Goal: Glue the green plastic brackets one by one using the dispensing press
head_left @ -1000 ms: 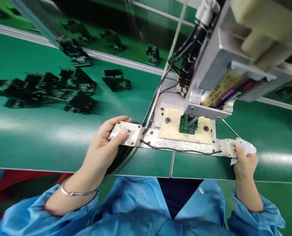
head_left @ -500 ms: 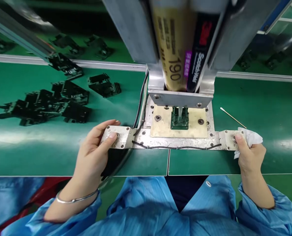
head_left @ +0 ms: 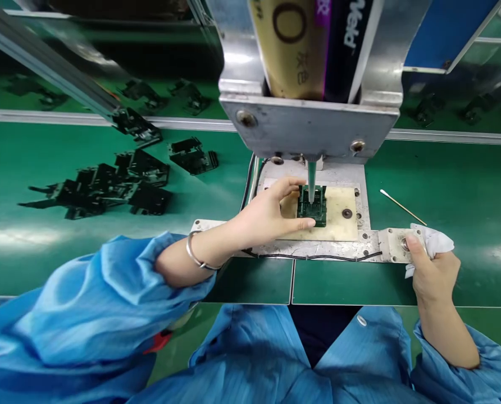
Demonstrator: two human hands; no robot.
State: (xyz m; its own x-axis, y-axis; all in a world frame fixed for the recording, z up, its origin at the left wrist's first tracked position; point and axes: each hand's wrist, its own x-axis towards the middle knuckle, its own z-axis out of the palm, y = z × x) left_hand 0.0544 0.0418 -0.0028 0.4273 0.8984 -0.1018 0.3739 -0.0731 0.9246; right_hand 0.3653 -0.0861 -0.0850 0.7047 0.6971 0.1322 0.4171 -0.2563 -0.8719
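Note:
A small dark green part (head_left: 313,206) sits in the cream fixture block (head_left: 347,227) on a metal base plate (head_left: 360,247), right under the dispenser's nozzle (head_left: 312,182). My left hand (head_left: 271,216) reaches across and pinches this part between thumb and fingers. My right hand (head_left: 429,269) stays at the plate's right end, thumb on a round button (head_left: 404,244), fingers closed round a crumpled white cloth (head_left: 433,242).
A metal dispenser head (head_left: 309,126) holding adhesive cartridges hangs low over the fixture. Several black plastic parts (head_left: 115,185) lie on the green belt to the left. A thin swab stick (head_left: 402,206) lies to the right. Black cables (head_left: 248,185) run beside the fixture.
My left hand left the plate's left button and moved right to grip the dark green part. The view shifted closer under the dispenser. My right hand stayed put.

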